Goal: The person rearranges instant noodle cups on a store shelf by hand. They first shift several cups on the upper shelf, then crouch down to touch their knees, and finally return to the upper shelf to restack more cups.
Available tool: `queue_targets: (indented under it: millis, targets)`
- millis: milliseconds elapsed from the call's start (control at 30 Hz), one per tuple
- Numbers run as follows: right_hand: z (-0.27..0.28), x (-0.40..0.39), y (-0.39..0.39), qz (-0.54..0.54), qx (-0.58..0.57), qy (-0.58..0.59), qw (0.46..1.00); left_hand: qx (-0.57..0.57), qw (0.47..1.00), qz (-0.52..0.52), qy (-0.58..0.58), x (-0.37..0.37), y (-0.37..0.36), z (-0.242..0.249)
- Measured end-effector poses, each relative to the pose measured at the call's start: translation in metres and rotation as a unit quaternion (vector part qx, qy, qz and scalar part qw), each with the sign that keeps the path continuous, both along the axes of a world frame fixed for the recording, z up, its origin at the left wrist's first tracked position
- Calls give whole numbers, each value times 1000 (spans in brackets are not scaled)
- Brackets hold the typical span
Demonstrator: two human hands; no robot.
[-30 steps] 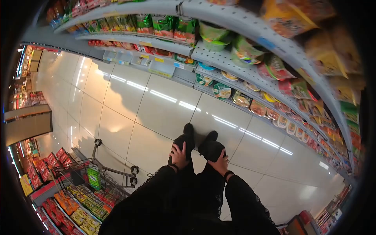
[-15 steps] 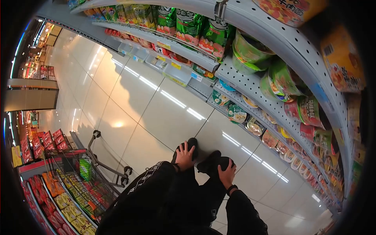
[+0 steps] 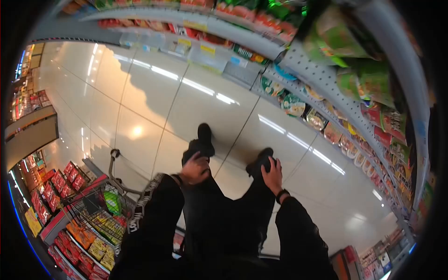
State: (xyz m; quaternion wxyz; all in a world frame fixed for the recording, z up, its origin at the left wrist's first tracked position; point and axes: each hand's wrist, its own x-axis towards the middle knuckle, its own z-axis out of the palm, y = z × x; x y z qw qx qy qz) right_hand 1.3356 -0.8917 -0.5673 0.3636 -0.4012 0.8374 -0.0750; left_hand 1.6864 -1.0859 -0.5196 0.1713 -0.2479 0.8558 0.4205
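My left hand (image 3: 195, 169) rests at the left knee of my black trousers (image 3: 217, 219). It looks slightly blurred, its fingers loosely bent and holding nothing. Over the other knee lies my right hand (image 3: 272, 176), fingers apart, with no object in it. Dark bands circle both wrists below black sleeves. Beneath the knees show my black shoes, the left shoe (image 3: 204, 135) on the tiled floor (image 3: 186, 112).
Shelves (image 3: 233, 35) of packaged food curve along the top and right, with green noodle tubs (image 3: 364, 81) and bowls (image 3: 293, 105). At lower left stands a wire shopping cart (image 3: 100, 210) holding a green item, beside red and yellow packs (image 3: 88, 249).
The view has shifted, and the knees are wider apart. My left hand has moved left and its fingers are more bent; my right hand stays on its knee.
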Motion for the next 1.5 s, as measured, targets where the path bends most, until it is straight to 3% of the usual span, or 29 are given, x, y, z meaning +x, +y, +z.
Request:
queue_targets:
  millis: [33, 100, 200, 300, 367, 433, 533, 633, 867, 1067, 1267, 1500]
  targets:
    - [-1, 10, -10, 9, -12, -2, 1000, -20, 996, 6, 87, 15, -15, 2]
    - [3, 32, -40, -2, 10, -11, 1000, -32, 992, 1, 124, 35, -34, 3]
    - [31, 68, -51, 35, -22, 40, 998, -2, 992, -11, 124, 57, -60, 9]
    - [50, 86, -52, 111, -88, -29, 989, 20, 993, -32, 113, 58, -81, -10]
    - [66, 104, -70, 189, -61, -48, 979, -3, 991, -43, 123, 55, -95, -26]
    - [43, 99, -99, 207, -104, -53, 971, -12, 989, -50, 138, 53, -116, -36]
    - [-8, 53, -135, 312, -204, -139, 918, -17, 986, -60, 157, 57, -135, -54]
    - [-44, 12, -152, 387, -206, -138, 888, -66, 973, -127, 182, 65, -177, -81]
    - [-123, -57, -181, 466, -278, -20, 839, -166, 929, -247, 221, 70, -267, -156]
    - [-180, -85, -200, 410, -346, 29, 844, -251, 921, -206, 216, 78, -288, -195]
    - [-162, -81, -209, 385, -317, 60, 865, -274, 921, -189, 202, 76, -291, -179]
    - [-182, -88, -208, 365, -310, 36, 877, -259, 917, -190, 236, 70, -289, -185]
